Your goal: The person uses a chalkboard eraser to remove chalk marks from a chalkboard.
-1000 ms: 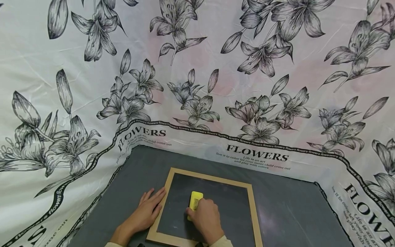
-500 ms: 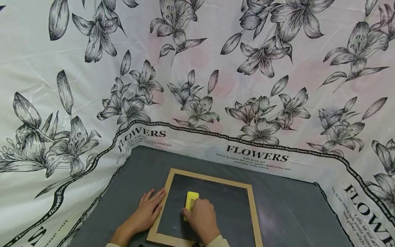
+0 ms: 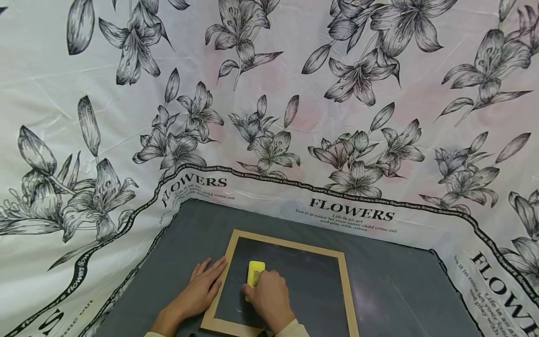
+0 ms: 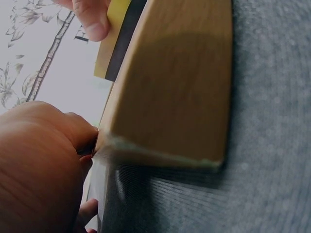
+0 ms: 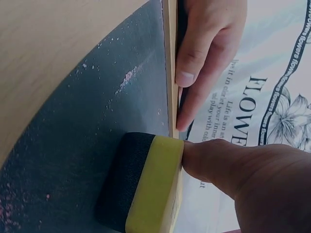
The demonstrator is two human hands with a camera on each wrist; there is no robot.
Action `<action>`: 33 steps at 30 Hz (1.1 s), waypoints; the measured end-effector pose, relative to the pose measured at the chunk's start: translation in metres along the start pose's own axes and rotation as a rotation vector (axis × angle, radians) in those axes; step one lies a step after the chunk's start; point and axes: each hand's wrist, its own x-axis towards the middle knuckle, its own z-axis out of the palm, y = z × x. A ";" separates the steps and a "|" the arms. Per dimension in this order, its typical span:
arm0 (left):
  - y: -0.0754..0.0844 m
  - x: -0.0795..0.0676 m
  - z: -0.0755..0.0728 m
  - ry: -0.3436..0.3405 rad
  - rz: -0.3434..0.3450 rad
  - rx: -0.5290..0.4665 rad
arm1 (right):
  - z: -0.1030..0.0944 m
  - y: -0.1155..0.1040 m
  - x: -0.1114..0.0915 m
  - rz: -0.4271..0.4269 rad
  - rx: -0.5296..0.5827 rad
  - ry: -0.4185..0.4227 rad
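Note:
A small blackboard (image 3: 303, 281) in a light wooden frame lies on the dark grey table. My right hand (image 3: 271, 297) grips a yellow board eraser (image 3: 255, 274), its black felt side down on the board's left half. In the right wrist view, the thumb presses the yellow back of the eraser (image 5: 158, 187), and chalk crumbs (image 5: 127, 77) dot the board. My left hand (image 3: 197, 290) rests at the frame's left side, straight fingers against the wood. Up close in the left wrist view, the wooden frame (image 4: 180, 92) stands beside that hand (image 4: 39, 165).
The dark grey tabletop (image 3: 404, 290) extends around the board, with faint pale marks on the right. A white cloth (image 3: 286, 107) printed with black flowers and lettering rises behind and along the sides of the table.
My right hand has slid the eraser leftward across the board, toward the frame's left side. The left hand and the board have stayed in place.

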 end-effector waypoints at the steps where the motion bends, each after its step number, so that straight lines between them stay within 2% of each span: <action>1: 0.000 0.000 0.000 -0.008 -0.008 0.000 | 0.000 -0.001 0.000 -0.002 0.001 -0.001; 3: 0.000 0.000 0.000 -0.010 -0.009 -0.001 | 0.001 -0.002 0.000 -0.007 0.000 -0.004; 10: -0.010 0.001 0.008 0.066 0.058 -0.027 | 0.000 -0.005 -0.001 -0.025 -0.014 -0.001; 14: -0.014 0.000 0.010 0.075 0.078 -0.037 | 0.001 -0.006 -0.002 -0.043 -0.009 0.001; 21: -0.012 0.000 0.010 0.081 0.063 -0.025 | 0.004 -0.005 -0.002 -0.080 -0.053 0.016; 28: -0.010 -0.001 0.007 0.055 0.055 -0.021 | 0.006 -0.007 -0.002 -0.100 -0.088 0.010; 33: -0.002 0.000 0.000 -0.012 -0.003 -0.003 | 0.008 -0.007 -0.002 -0.133 -0.114 0.013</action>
